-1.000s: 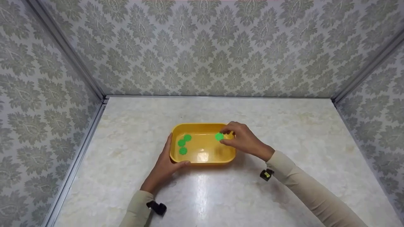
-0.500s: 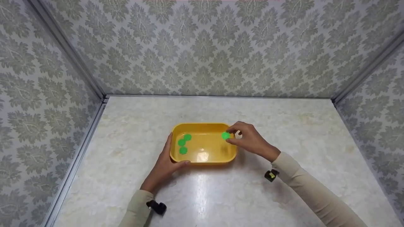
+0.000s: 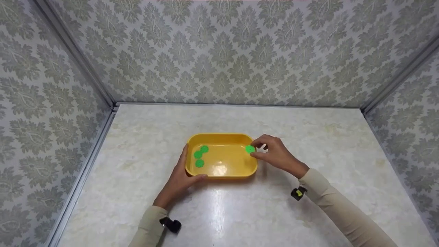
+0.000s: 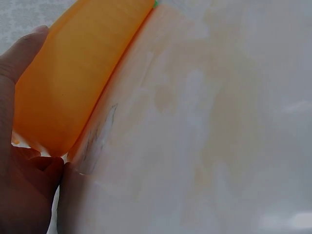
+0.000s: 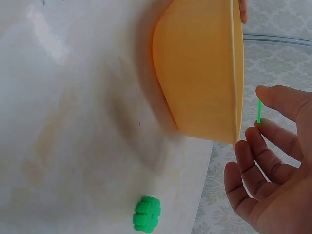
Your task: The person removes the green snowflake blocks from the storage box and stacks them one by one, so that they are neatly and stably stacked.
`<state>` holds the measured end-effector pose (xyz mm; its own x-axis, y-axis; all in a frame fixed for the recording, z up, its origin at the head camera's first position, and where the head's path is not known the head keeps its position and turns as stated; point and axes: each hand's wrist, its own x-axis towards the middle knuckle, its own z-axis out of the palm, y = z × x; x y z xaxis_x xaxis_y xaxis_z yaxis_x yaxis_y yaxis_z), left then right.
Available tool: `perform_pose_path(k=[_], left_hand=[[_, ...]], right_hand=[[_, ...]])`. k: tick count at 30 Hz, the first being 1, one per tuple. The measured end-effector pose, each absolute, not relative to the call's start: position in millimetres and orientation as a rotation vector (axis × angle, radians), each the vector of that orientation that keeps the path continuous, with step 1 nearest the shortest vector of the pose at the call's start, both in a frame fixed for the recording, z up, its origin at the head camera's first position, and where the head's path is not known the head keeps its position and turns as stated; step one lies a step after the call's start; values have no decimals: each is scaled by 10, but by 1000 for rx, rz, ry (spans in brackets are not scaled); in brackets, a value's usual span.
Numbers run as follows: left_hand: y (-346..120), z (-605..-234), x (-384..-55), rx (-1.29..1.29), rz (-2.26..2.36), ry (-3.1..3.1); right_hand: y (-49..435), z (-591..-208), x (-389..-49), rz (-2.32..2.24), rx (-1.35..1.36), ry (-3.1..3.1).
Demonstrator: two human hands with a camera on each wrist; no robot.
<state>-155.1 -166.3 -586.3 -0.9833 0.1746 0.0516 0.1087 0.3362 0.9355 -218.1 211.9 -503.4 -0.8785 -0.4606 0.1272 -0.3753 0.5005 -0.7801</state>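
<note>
A yellow plastic tray (image 3: 224, 173) with rounded corners stands on the table. My left hand (image 3: 180, 176) holds its left end, thumb along the front rim and fingers along the left side. Three green scalloped discs (image 3: 198, 154) lie inside at the left. Above the tray's right rim, my right hand (image 3: 279, 154) pinches another green disc (image 3: 250, 149) between thumb and forefinger. In the right wrist view this held disc (image 5: 259, 111) appears edge-on, beside the rim. Lower in that view, a thick green notched piece (image 5: 146, 214) sits on the table; the head view does not show it.
The pale marbled table (image 3: 219, 120) reaches back to patterned wall panels (image 3: 223, 51), with grey metal rails along the corners. Each sleeve carries a small black wrist camera (image 3: 171, 225).
My right hand has moved right with the pinched disc, from over the tray's inside to its right rim. My left hand, the tray and the three discs stay put.
</note>
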Motion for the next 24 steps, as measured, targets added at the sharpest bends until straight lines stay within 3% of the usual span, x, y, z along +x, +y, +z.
perform_pose_path(k=[24], left_hand=[[-1663, -5883, -1560, 271, 1758, 2523]], right_hand=[[2335, -5096, -2161, -1316, -658, 2699]])
